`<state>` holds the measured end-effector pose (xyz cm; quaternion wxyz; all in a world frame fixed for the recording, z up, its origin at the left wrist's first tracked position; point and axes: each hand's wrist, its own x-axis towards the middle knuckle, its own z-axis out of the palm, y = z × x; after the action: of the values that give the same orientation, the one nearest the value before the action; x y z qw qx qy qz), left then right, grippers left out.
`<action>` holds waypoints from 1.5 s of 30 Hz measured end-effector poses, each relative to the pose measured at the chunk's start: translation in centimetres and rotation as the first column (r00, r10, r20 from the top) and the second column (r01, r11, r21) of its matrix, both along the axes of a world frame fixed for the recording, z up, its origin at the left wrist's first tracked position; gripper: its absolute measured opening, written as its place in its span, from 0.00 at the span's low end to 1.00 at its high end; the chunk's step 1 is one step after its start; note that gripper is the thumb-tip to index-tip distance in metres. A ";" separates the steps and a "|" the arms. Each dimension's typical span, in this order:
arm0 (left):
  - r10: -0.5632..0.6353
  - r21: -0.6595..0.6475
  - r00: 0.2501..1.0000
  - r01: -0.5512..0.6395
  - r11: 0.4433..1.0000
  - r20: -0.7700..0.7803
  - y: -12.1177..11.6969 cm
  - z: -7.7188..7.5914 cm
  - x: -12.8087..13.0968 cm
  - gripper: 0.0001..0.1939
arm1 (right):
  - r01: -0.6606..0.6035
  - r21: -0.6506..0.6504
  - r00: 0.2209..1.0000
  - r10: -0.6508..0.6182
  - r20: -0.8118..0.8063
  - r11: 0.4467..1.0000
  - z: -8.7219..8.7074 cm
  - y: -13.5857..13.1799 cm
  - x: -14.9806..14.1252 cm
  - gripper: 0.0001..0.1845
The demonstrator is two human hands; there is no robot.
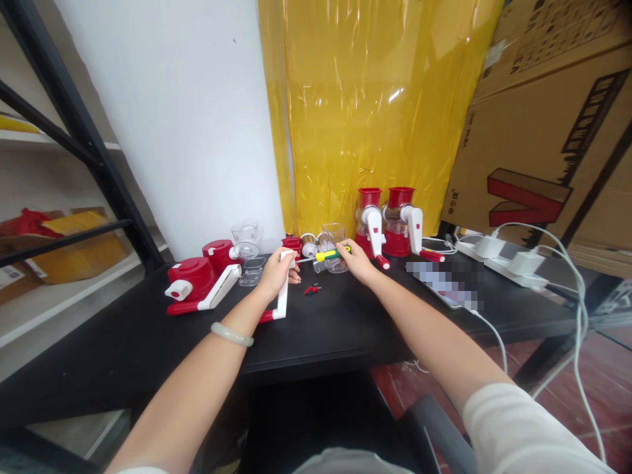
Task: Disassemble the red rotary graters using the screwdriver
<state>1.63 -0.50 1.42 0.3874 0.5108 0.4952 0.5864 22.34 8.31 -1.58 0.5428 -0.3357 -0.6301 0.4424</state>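
My left hand [278, 273] is closed round the top of a white crank handle [283, 299], whose red grip points left near the tabletop. A screwdriver [326, 255] with a yellow and green handle is in my right hand [359, 264]. Its thin shaft reaches left to the white crank end at my left fingers; whether the tip sits in anything is hidden. Small red and black pieces [311, 289] lie on the table just below. Behind the screwdriver stands a clear plastic housing [334, 236], beside metal grater drums [309, 243] and a red part [291, 242].
Two assembled red-and-white rotary graters [399, 224] stand at the back right. Red bases [191, 282] and clear parts [247, 238] are on the left. A phone [439, 286] on a cable lies right, near a power strip [503, 260]. Cardboard boxes [543, 145] rise behind.
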 end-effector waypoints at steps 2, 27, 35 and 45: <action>0.002 0.005 1.000 -0.002 1.000 0.008 0.0 0.1 0.0 0.11 | -0.015 0.024 1.000 0.015 -0.004 1.000 -0.1 0.1 0.1 0.18; -0.022 -0.083 0.996 0.029 0.996 0.089 -0.3 0.2 -0.1 0.09 | -0.452 -0.076 0.848 0.402 -0.344 0.889 0.9 -0.2 1.6 0.28; 0.042 -0.037 0.999 -0.041 0.998 0.032 -0.1 0.1 -0.2 0.12 | -0.308 -0.116 0.931 0.273 -0.243 0.944 1.1 -0.9 0.7 0.22; 0.128 0.017 0.991 -0.127 0.992 -0.046 0.4 -0.1 -0.5 0.10 | -0.068 -0.155 0.978 0.096 0.186 0.986 0.0 -0.8 -0.2 0.21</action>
<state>1.08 -0.10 1.36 0.3338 0.4946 0.5318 0.6010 22.12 7.52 -1.56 0.4340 -0.3899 -0.6585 0.4753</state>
